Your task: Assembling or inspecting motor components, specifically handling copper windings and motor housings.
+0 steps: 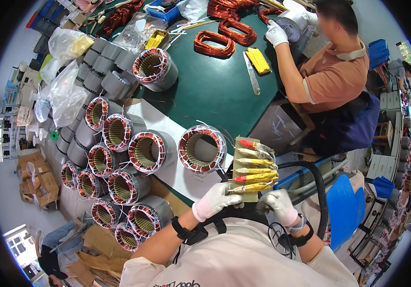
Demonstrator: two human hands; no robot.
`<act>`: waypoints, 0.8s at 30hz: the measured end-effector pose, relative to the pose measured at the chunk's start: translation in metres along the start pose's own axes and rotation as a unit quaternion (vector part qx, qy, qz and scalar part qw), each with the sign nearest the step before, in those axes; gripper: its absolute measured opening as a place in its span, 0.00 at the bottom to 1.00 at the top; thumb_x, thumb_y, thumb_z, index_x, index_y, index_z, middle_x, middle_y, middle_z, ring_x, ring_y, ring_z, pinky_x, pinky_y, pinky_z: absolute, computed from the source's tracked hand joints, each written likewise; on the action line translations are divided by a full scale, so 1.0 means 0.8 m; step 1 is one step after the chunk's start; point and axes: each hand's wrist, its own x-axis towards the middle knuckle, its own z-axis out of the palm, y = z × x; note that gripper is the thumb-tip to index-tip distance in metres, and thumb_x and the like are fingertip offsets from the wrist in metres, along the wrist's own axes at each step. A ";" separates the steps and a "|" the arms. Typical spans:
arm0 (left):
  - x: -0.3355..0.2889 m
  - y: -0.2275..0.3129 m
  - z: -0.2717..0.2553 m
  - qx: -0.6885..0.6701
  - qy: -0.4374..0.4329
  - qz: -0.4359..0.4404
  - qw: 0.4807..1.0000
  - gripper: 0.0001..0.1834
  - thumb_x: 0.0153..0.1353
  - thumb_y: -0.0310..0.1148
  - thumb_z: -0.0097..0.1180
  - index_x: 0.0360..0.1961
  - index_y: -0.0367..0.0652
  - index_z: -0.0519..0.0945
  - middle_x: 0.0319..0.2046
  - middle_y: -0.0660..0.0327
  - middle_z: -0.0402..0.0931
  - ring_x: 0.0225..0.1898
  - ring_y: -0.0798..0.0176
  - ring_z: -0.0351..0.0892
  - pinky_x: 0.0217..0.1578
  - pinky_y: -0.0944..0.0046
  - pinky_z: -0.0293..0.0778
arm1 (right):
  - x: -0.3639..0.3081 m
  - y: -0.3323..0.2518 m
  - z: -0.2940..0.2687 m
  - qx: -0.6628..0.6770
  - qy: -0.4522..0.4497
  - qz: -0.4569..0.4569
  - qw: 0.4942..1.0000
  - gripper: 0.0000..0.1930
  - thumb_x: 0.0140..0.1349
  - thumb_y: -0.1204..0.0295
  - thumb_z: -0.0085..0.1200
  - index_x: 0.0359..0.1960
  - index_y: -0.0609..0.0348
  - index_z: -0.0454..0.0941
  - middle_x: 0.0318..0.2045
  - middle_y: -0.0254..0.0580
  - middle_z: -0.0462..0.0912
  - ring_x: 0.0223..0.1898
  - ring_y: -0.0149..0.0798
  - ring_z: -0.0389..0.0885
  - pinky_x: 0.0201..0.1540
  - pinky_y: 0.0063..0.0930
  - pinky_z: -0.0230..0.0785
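Observation:
My left hand (215, 202), in a white glove, grips the lower left edge of a tan card (239, 160). Several yellow-sleeved bundles (255, 170), some with red tips, lie side by side across that card. Just right of the card's lower corner, my right hand (280, 206) is gloved too, its fingers curled; whether anything is in them I cannot make out. Beyond my left hand, a motor stator (195, 153) with white-laced copper windings rests on its side at the table edge, its bore facing me.
More stators (147, 152) crowd the left side, with bare grey cores (78, 148) behind. On the green table (191, 91) lie copper coils (214, 44), yellow strips (258, 60) and a metal blade (252, 74). A co-worker (332, 71) works at right; a black curved tube (321, 191) stands nearby.

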 end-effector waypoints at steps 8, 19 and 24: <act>-0.004 -0.002 -0.008 0.046 0.016 -0.022 0.999 0.24 0.64 0.39 0.62 0.55 0.33 0.79 0.39 0.61 0.83 0.39 0.70 0.79 0.44 0.67 0.77 | 0.058 0.001 0.058 0.374 -0.009 -0.092 0.923 0.33 0.65 0.62 0.63 0.68 0.58 0.64 0.63 0.42 0.76 0.64 0.40 0.75 0.69 0.42 0.64; 0.001 0.129 -0.081 0.044 0.266 0.216 0.939 0.18 0.74 0.36 0.47 0.54 0.33 0.77 0.40 0.56 0.82 0.33 0.67 0.81 0.37 0.68 0.77 | 0.055 -0.003 0.061 0.415 0.009 -0.062 0.908 0.27 0.69 0.69 0.54 0.68 0.58 0.63 0.62 0.42 0.76 0.62 0.40 0.76 0.68 0.42 0.67; -0.005 0.096 -0.041 0.147 0.251 0.147 0.945 0.07 0.61 0.22 0.58 0.40 0.34 0.83 0.33 0.65 0.82 0.34 0.73 0.79 0.38 0.71 0.76 | 0.060 0.001 0.065 0.452 0.022 -0.056 0.890 0.27 0.70 0.67 0.52 0.68 0.59 0.63 0.62 0.47 0.76 0.62 0.45 0.78 0.67 0.48 0.69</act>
